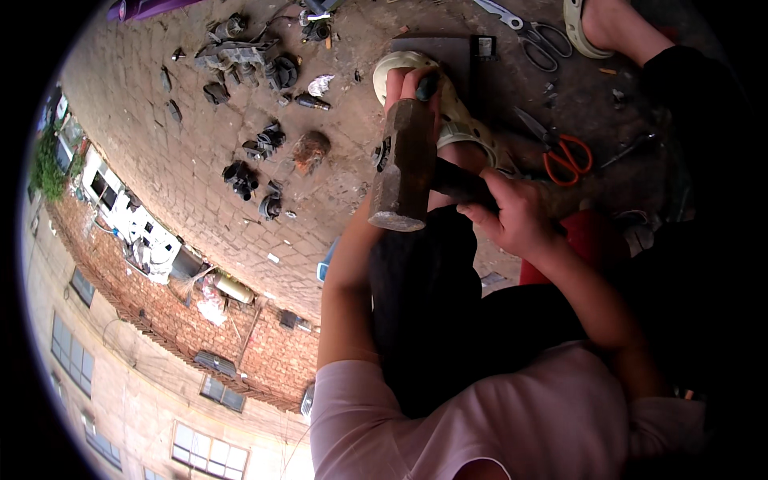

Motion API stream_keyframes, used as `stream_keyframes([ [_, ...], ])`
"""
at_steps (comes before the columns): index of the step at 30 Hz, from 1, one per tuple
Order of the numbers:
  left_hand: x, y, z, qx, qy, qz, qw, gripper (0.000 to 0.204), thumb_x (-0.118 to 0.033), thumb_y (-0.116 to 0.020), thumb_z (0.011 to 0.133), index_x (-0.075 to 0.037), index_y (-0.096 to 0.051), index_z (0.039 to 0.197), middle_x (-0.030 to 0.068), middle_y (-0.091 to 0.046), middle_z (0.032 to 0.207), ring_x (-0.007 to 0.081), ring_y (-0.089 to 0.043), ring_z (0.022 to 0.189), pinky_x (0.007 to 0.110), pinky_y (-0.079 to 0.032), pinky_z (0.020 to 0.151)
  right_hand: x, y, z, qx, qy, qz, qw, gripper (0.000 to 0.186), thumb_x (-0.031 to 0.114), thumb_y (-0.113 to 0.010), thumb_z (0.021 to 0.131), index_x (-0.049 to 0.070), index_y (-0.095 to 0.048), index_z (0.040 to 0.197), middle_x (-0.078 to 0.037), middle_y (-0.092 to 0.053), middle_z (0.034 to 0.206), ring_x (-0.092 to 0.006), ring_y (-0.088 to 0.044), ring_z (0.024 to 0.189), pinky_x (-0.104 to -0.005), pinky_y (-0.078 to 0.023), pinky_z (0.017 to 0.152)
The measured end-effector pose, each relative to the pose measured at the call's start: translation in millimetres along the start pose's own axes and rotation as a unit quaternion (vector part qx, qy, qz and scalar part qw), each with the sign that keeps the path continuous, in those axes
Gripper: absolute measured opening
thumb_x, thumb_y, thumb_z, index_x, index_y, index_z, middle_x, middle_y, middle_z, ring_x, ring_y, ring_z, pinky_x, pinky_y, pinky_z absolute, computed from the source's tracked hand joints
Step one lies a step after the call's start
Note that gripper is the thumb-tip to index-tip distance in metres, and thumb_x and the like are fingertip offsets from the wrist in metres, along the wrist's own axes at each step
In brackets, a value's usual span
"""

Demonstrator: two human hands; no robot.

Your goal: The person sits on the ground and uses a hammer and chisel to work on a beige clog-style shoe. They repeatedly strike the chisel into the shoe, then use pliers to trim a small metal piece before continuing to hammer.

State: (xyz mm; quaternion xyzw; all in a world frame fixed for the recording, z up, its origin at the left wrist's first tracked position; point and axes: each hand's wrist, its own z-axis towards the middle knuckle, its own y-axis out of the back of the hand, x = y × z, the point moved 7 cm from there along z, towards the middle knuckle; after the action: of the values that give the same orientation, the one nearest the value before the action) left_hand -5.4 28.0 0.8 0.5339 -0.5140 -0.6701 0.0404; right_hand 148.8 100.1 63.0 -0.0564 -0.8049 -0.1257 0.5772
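Note:
My right hand is wrapped round the dark handle of a hammer. The hammer's heavy, worn metal head is raised above the ground, close to my left hand. That hand is closed on a small dark piece, mostly hidden by the fingers and the hammer head, so I cannot tell its kind. Just beyond it lies a dark flat block. Below my hands is a pale clog on my foot.
Orange-handled scissors and grey-handled scissors lie on the ground to the right. Several dark dismantled parts are scattered at the far left, near a rusty brown lump. A second clog stands at the far right.

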Motion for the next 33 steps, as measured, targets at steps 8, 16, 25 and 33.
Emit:
stream_keyframes([
  [8, 20.3, -5.4, -0.4, 0.006, 0.016, -0.004, 1.0, 0.026, -0.008, -0.066, 0.088, -0.005, -0.061, 0.113, 0.0177, -0.055, 0.107, 0.0347, -0.058, 0.098, 0.04, -0.047, 0.085, -0.5, -1.4, 5.5, -0.03, -0.072, 0.053, 0.996, 0.032, 0.024, -0.068, 0.091, -0.004, -0.059, 0.104, -0.02, -0.063, 0.074, -0.0353, -0.065, 0.067, -0.0391, -0.049, 0.059],
  [16, 13.2, -1.7, -1.4, -0.019, -0.001, -0.001, 1.0, 0.023, -0.008, -0.068, 0.088, -0.004, -0.06, 0.109, 0.0166, -0.053, 0.105, 0.0344, -0.057, 0.094, 0.039, -0.046, 0.083, -5.4, -12.4, -0.1, 0.014, -0.097, 0.065, 0.993, 0.028, 0.024, -0.068, 0.091, -0.002, -0.057, 0.092, -0.017, -0.059, 0.068, -0.032, -0.061, 0.06, -0.0381, -0.045, 0.055],
  [25, 22.7, -13.4, -5.0, 0.035, -0.114, 0.149, 0.982, 0.02, -0.013, -0.065, 0.088, -0.004, -0.065, 0.105, 0.0149, -0.062, 0.1, 0.0342, -0.057, 0.098, 0.039, -0.044, 0.088, -2.6, -4.0, 7.0, -0.051, -0.118, 0.146, 0.981, 0.029, 0.022, -0.062, 0.095, -0.002, -0.06, 0.11, -0.01, -0.057, 0.066, -0.0162, -0.055, 0.057, -0.032, -0.043, 0.054],
  [33, 7.9, -12.1, 2.8, 0.019, -0.076, 0.092, 0.993, 0.019, -0.013, -0.065, 0.088, -0.004, -0.065, 0.105, 0.015, -0.062, 0.1, 0.0341, -0.056, 0.096, 0.04, -0.044, 0.086, -9.6, -7.3, 2.4, -0.029, -0.148, 0.154, 0.976, 0.03, 0.022, -0.061, 0.096, -0.002, -0.061, 0.114, -0.007, -0.053, 0.065, -0.0117, -0.049, 0.057, -0.0297, -0.041, 0.054],
])
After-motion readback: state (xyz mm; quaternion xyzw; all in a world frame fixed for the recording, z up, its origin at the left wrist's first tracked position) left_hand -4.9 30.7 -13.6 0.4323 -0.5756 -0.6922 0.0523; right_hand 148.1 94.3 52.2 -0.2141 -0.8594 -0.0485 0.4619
